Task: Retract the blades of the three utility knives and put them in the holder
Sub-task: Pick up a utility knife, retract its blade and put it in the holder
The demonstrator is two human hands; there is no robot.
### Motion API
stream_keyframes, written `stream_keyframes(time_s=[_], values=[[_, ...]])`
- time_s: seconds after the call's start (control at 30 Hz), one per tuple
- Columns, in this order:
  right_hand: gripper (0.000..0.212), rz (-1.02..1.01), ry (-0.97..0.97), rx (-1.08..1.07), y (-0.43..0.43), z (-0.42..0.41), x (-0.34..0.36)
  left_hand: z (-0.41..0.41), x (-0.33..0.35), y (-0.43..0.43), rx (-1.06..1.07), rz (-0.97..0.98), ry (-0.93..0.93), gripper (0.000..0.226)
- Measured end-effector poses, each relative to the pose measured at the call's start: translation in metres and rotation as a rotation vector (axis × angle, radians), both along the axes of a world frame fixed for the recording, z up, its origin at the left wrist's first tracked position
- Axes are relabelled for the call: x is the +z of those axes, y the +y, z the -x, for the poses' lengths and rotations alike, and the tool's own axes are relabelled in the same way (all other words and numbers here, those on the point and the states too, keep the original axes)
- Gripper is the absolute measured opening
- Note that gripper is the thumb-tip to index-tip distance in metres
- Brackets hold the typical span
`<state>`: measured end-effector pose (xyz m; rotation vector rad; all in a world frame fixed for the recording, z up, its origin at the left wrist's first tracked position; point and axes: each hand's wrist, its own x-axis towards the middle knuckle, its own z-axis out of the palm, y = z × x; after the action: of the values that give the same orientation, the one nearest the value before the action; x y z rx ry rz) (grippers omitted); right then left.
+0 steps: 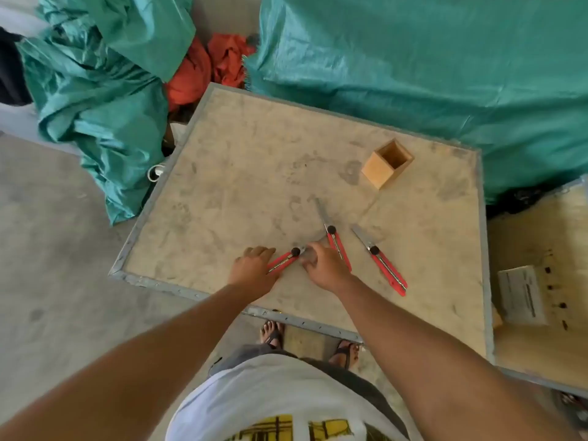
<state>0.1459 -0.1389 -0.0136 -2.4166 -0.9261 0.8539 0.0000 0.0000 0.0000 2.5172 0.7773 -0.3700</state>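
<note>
Three red utility knives lie on the worktop [222, 173], a stained board with a grey metal rim. The left knife [284, 259] sits near the front edge, angled up to the right, with its black knob showing between the two hands. The left hand [253, 268] lies flat over the near end of its red handle, fingers [264, 250] stretched out and pressing down rather than wrapped around it. The right hand [324, 265] comes in from the right, its fingers bunched at the blade end of this same knife, just beside the knob; whether they pinch the blade or only touch it I cannot tell, since motion blur smears that spot.

The middle knife [334, 240] lies just right of the right hand, its blade extended and pointing to the far side, its red handle partly hidden under the wrist. The right knife [383, 262] lies apart from both hands, further right, blade also out and pointing far and left, handle running toward the near right.

The wooden holder [378, 168], a square open-topped box, stands upright on the far right part of the worktop, well apart from the knives, with nothing seen inside it.

Green tarpaulin [413, 65] is heaped beyond the worktop on the far side and left, with an orange cloth [203, 68] between the heaps.
</note>
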Motion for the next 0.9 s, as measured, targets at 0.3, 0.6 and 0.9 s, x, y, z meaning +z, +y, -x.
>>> stream_keyframes(time_s=[0.3,0.6,0.9], values=[[0.045,-0.045,0.141,-0.280,0.026,0.044,-0.009,0.028,-0.016,-0.001,0.057,0.071,0.009,0.050],[0.024,-0.308,0.299,-0.601,0.052,0.048,0.008,0.044,-0.006,0.001,0.182,0.261,-0.277,0.050],[0.018,-0.484,0.375,-0.656,0.039,0.009,0.052,0.035,0.042,0.014,0.251,0.626,-0.280,0.055]])
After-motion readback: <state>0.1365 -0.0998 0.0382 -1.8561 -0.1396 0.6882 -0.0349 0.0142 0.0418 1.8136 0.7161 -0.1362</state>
